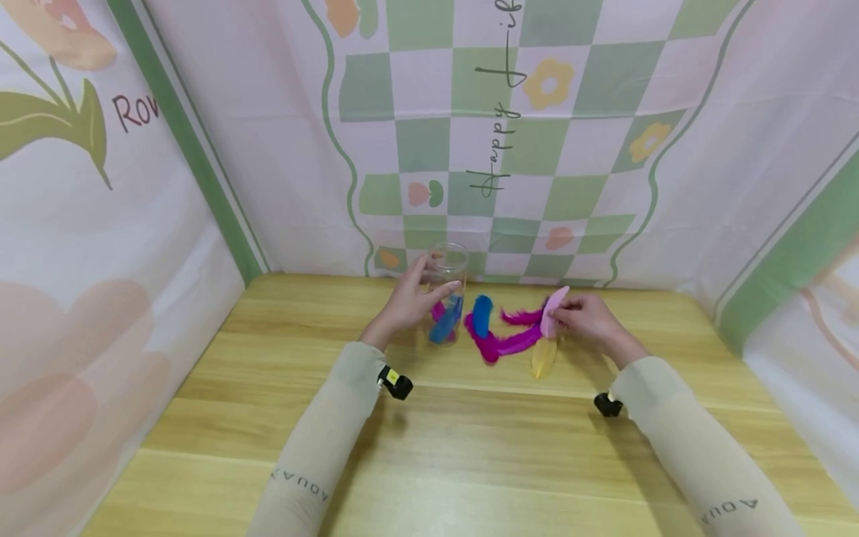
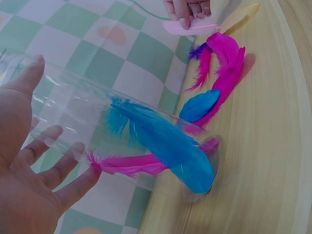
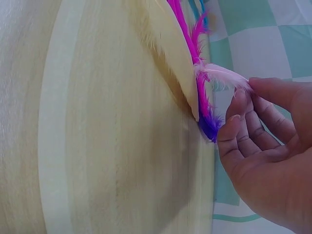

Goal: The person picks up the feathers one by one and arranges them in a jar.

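Note:
A tall clear glass (image 1: pixel 456 277) stands upright on the table, a blue feather (image 2: pixel 168 141) and a magenta feather (image 2: pixel 134 165) inside it. My left hand (image 1: pixel 411 298) holds the glass from the left, thumb in front and fingers behind. To the right, my right hand (image 1: pixel 590 319) pinches a pale pink feather (image 1: pixel 555 312) between thumb and fingers, above the loose feathers. Below that hand lies a yellow feather (image 1: pixel 543 359). Between the hands are several magenta feathers (image 1: pixel 493 347) and another blue feather (image 1: pixel 482 316). A purple feather tip (image 3: pixel 209 127) shows in the right wrist view.
The wooden table (image 1: pixel 443 455) reaches back to a hanging cloth (image 1: pixel 479 142) with green and white checks. More printed cloth (image 1: pixel 80 268) hangs along the left side, and on the right too. Each wrist carries a small black camera (image 1: pixel 396 382).

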Demonstrator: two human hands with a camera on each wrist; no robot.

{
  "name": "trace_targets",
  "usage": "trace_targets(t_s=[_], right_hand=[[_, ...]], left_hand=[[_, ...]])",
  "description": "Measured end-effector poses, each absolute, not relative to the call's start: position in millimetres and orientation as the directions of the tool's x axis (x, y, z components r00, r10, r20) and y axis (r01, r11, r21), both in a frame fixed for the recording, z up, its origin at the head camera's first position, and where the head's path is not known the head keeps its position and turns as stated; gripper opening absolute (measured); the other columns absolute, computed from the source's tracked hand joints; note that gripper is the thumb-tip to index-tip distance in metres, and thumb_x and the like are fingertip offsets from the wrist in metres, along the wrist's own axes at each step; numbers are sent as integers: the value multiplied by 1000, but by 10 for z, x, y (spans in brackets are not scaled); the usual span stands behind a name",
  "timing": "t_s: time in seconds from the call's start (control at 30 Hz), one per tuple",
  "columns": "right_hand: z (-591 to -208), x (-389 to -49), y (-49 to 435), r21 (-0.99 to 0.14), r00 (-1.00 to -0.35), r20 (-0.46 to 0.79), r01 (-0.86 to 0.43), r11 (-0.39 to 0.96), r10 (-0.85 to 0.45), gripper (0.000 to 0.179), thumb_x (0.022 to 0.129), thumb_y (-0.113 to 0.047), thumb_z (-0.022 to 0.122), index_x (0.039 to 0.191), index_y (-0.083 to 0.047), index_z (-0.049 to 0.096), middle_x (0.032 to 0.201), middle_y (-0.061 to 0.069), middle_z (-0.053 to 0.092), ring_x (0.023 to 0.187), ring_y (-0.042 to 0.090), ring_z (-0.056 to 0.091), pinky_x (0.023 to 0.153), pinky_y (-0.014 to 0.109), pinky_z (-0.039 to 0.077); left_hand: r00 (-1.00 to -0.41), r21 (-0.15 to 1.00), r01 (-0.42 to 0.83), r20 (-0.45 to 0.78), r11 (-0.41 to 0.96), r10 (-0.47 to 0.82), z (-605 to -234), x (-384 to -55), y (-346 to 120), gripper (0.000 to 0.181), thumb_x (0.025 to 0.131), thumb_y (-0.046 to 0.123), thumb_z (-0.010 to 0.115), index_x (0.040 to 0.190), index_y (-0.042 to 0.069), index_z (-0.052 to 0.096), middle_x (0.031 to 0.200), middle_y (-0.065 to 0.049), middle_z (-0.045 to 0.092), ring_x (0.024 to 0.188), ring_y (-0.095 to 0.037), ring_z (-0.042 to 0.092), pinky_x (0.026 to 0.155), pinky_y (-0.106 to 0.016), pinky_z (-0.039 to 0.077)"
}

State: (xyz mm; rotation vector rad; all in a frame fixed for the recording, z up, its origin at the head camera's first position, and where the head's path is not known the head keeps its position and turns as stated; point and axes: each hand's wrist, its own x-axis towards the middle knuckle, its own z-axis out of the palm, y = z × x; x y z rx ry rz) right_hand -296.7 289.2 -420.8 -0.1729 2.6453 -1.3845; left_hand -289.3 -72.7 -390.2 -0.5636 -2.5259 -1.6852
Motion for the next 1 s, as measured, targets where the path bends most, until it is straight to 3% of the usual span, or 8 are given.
trace_targets(t_s=[0.5,1.0], right_hand=[[-4160,-2918,2889,-863,-982,-80,-17,505,-169,33,101,-9,62,120,18,60,96,12,72,82,10,68,82,33,61],[-4123,-2911,2840,-875,-987,-25,-55,481,-158,36,103,-12,61,125,17,60,103,20,73,85,11,69,79,29,59]], left_hand=[[-931,888,326,241,325,274,-3897,-2890,-725,71,97,47,70,152,13,40,134,-3,55,130,-28,54,99,-46,54],[-932,890,326,244,320,269,-3908,-2896,-720,62,97,45,70,147,20,43,135,-2,56,130,-26,55,96,-42,56]])
